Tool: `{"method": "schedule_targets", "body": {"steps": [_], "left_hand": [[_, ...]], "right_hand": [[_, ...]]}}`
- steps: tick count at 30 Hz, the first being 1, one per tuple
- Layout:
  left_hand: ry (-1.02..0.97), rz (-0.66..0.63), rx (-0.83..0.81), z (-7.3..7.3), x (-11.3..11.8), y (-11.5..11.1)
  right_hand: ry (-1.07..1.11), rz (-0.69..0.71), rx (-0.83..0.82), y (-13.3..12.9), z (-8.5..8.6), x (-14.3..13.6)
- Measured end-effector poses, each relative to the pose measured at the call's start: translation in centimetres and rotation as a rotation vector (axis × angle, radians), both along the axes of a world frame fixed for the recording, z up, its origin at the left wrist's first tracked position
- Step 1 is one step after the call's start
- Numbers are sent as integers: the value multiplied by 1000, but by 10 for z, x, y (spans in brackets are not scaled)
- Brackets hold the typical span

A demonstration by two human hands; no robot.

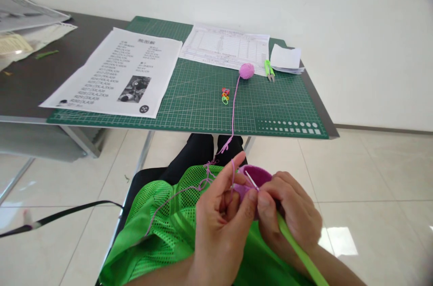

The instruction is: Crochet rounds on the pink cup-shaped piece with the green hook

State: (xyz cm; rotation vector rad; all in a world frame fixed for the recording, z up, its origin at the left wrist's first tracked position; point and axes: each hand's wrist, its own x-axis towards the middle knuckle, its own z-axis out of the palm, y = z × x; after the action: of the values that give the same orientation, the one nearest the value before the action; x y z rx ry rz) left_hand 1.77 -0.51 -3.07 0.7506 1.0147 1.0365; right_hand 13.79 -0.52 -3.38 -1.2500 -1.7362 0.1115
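My left hand (pixel 225 214) pinches the edge of a pink-purple crocheted piece (pixel 259 173), a rounded, hollow shape. Over its raised index finger runs a strand of pink yarn. My right hand (pixel 292 207) is closed around a crochet hook (pixel 251 180) with a light metal shaft; its tip lies at the edge of the crocheted piece, close to the left fingertips. A thick green handle or strap (pixel 301 250) runs down below the right hand; whether it belongs to the hook I cannot tell. Loose pink yarn (pixel 203 182) lies tangled on the green mesh garment over my lap.
On the green cutting mat (pixel 199 110) are a pink yarn ball (pixel 246 71), several coloured stitch markers (pixel 225 95), green thread snips (pixel 269 71), a printed pattern sheet (pixel 145 65), a form (pixel 225 47) and a paper stack (pixel 286 58). The table edge (pixel 189 131) is just beyond my knees.
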Motion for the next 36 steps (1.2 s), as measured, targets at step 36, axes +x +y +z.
{"method": "schedule_targets", "body": {"steps": [36], "left_hand": [[4,-68,31,13,-13,1]], "right_hand": [[-260,195,46,6,38,10]]}}
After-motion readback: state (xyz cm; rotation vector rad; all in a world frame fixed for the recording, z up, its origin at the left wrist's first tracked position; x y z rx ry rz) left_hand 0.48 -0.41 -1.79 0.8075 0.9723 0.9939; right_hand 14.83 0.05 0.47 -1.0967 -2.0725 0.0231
